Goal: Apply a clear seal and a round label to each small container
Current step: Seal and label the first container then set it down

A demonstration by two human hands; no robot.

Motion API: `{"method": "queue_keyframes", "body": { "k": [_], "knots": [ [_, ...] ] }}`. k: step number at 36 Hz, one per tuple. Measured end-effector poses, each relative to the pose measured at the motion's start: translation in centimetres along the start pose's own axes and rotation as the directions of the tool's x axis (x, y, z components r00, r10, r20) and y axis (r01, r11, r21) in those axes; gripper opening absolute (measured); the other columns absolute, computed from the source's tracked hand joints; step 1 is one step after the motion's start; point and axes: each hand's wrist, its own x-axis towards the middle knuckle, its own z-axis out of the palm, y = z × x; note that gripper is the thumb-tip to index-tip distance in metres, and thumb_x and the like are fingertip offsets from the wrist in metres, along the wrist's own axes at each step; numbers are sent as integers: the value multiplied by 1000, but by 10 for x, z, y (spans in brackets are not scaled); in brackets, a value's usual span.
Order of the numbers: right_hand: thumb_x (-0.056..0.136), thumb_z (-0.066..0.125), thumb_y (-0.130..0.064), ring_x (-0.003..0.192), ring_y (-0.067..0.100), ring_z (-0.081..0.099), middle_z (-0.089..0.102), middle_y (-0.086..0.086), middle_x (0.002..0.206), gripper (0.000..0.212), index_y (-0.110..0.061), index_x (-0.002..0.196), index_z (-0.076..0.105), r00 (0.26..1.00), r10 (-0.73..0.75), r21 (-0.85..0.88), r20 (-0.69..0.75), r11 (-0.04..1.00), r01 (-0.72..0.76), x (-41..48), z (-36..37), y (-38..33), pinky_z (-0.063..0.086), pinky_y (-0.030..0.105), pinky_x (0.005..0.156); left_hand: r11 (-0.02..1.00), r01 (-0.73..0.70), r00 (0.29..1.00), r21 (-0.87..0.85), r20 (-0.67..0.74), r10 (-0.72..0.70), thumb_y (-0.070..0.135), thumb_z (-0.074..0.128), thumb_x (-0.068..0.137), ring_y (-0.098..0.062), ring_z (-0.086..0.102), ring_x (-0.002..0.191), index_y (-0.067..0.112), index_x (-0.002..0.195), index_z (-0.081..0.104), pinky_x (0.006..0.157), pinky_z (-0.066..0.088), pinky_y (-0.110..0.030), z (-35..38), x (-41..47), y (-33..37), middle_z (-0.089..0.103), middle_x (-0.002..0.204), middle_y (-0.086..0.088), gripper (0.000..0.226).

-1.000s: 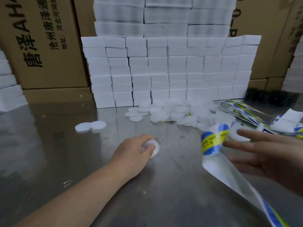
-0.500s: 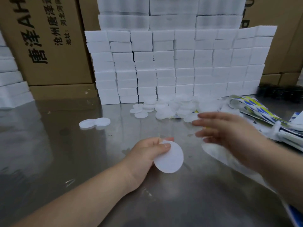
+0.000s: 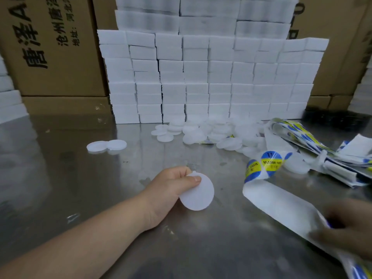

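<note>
My left hand (image 3: pixel 171 186) pinches a small round white container (image 3: pixel 198 193) by its edge, its flat face tilted up just above the steel table (image 3: pixel 100 198). To the right a white backing strip (image 3: pixel 281 204) curls up, with round blue-and-yellow labels (image 3: pixel 270 163) at its far end. My right hand (image 3: pixel 346 232), blurred at the lower right, rests on the near end of that strip; whether it grips the strip is unclear. A heap of white round containers (image 3: pixel 211 131) lies at the back of the table.
Stacked white foam blocks (image 3: pixel 211 81) form a wall behind the heap, with cardboard boxes (image 3: pixel 54 47) beyond. Two loose white containers (image 3: pixel 106 146) lie at the left. More label strips (image 3: pixel 322 154) are piled at the right.
My right hand has drawn back from above the middle of the table to the lower right, onto the label strip. My left hand has raised the container's flat face towards me.
</note>
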Motion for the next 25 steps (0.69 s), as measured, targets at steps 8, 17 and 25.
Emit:
{"method": "queue_keyframes", "body": {
  "k": [8, 17, 25],
  "knots": [
    [76, 60, -21, 55, 19, 55, 60, 4, 63, 14, -8, 76, 66, 962, 93, 644, -257, 759, 98, 58, -51, -110, 39, 21, 52, 995, 48, 978, -92, 208, -28, 22, 58, 66, -22, 60, 79, -1, 80, 53, 65, 45, -27, 9, -12, 10, 70, 103, -11, 27],
    [80, 50, -21, 48, 16, 36, 39, 2, 52, 25, -12, 60, 39, 916, 59, 422, -396, 898, 124, 142, -62, -179, 23, 25, 45, 950, 117, 960, -290, 277, -34, 17, 58, 65, -26, 60, 94, 10, 63, 58, 76, 46, -29, 28, -25, 13, 68, 105, -10, 7],
    [82, 59, -31, 53, 13, 42, 44, 1, 60, 32, -14, 64, 39, 955, 78, 561, -287, 822, 102, 147, -48, -194, 28, 25, 45, 843, 123, 989, -523, 133, -61, -2, 63, 57, -38, 56, 111, 0, 102, 58, 77, 51, -35, 20, -12, 15, 60, 117, -24, 46]
  ]
}}
